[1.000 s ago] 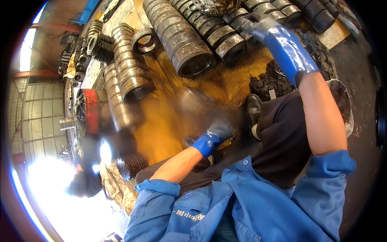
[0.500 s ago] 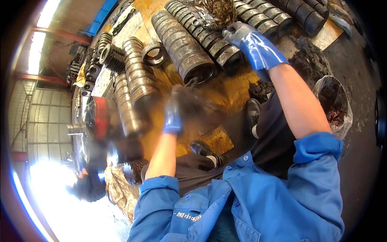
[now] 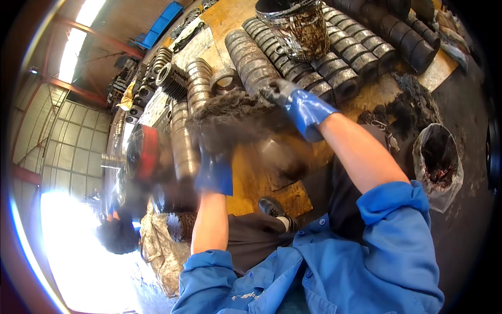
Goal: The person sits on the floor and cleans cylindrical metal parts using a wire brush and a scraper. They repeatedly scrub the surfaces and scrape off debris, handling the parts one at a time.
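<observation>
A dark, shaggy, fibrous cloth (image 3: 232, 107) hangs between my hands, its lower part smeared by motion. My left hand (image 3: 213, 157), in a blue glove with a blackened front, grips the cloth from below; its fingers are blurred. At the cloth's right end is my right hand (image 3: 288, 97), gloved alike, with fingers curled at the cloth's edge. Behind the cloth lie rows of grimy metal rings (image 3: 253, 60). A single ring (image 3: 226, 79) stands beside them. A rounded dark shape (image 3: 282, 154) below the cloth is too blurred to name.
A grease-smeared bucket (image 3: 298, 31) stands on the ring rows. Black shaggy material (image 3: 408, 104) lies at right, near a plastic-lined container (image 3: 442, 167) with dark reddish contents. At left are a red-banded round object (image 3: 149, 152), a crumpled sack (image 3: 163, 251) and another person (image 3: 117, 235).
My right hand has come down and left from beside the bucket to the cloth. My left hand has swung the cloth up and left. The view has shifted slightly.
</observation>
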Available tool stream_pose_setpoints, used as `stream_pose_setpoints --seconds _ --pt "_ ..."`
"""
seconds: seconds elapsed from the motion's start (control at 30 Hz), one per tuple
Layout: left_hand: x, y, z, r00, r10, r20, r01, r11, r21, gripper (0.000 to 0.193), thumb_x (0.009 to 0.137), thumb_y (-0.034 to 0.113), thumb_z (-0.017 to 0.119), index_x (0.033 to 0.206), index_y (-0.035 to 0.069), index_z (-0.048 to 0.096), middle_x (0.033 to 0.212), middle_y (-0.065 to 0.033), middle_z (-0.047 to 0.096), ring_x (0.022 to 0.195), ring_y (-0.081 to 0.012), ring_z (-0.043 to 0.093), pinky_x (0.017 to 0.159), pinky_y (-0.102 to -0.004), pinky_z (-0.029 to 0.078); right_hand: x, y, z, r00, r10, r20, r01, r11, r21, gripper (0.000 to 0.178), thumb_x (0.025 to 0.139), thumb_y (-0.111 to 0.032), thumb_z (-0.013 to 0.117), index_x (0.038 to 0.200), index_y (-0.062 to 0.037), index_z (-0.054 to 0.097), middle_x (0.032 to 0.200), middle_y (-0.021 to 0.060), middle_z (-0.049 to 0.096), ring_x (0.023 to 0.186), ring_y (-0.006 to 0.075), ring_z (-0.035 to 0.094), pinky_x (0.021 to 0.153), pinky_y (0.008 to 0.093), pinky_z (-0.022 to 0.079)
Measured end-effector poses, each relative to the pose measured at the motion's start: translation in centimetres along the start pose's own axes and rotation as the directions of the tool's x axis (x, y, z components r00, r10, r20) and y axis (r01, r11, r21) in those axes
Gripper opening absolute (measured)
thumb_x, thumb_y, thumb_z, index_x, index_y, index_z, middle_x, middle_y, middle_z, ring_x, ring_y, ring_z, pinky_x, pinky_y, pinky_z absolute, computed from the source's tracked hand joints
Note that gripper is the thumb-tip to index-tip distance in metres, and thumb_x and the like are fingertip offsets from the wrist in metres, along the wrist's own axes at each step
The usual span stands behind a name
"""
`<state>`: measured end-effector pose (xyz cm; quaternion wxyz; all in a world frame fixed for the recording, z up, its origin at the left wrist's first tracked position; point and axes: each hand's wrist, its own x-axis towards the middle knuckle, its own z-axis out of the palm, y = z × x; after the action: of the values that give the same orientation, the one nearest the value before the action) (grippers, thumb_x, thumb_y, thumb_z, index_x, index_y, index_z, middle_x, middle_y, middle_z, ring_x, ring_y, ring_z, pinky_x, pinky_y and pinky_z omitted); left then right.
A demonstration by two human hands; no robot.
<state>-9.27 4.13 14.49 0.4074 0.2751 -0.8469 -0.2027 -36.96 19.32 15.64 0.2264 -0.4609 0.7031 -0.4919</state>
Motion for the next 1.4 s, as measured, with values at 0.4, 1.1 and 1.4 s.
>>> stream_pose_setpoints --seconds 0.4,1.1,1.4 --pt "2.9 -2.2 3.0 0.997 0.066 0.03 -0.07 0.988 0.137 0.05 0.083 0.015 0.068 0.132 0.003 0.065 0.116 -0.0153 0.072 0.107 -0.0268 0.07 0.096 -0.037 0.055 -4.0 -2.3 4.2 0.994 -0.007 0.112 -0.014 0.983 0.183 0.037 0.098 -0.023 0.071 0.125 0.0021 0.062 0.112 0.0148 0.073 0.103 0.0215 0.069 0.088 0.0328 0.059" --pt "-2.8 1.9 3.5 0.777 -0.565 0.279 0.449 0.185 -0.874 0.041 0.103 0.019 0.056 0.143 0.009 0.057 0.141 -0.0111 0.065 0.131 -0.0276 0.06 0.113 -0.0473 0.043 0.0 0.3 -1.5 0.983 0.151 0.107 -0.175 0.564 0.807 0.046 0.094 -0.016 0.076 0.132 0.0032 0.057 0.12 0.0142 0.07 0.112 0.0215 0.067 0.092 0.033 0.06" --pt "-11.7 -4.9 12.4 0.884 -0.462 0.07 0.465 0.858 -0.22 0.032 0.103 0.016 0.057 0.133 0.004 0.062 0.114 -0.0147 0.07 0.092 -0.0239 0.067 0.077 -0.0378 0.054 -5.2 0.4 0.1 0.99 -0.026 0.141 -0.048 0.869 0.493 0.046 0.098 -0.022 0.072 0.138 -0.0063 0.058 0.132 0.0072 0.069 0.128 0.0217 0.062 0.115 0.0375 0.048"
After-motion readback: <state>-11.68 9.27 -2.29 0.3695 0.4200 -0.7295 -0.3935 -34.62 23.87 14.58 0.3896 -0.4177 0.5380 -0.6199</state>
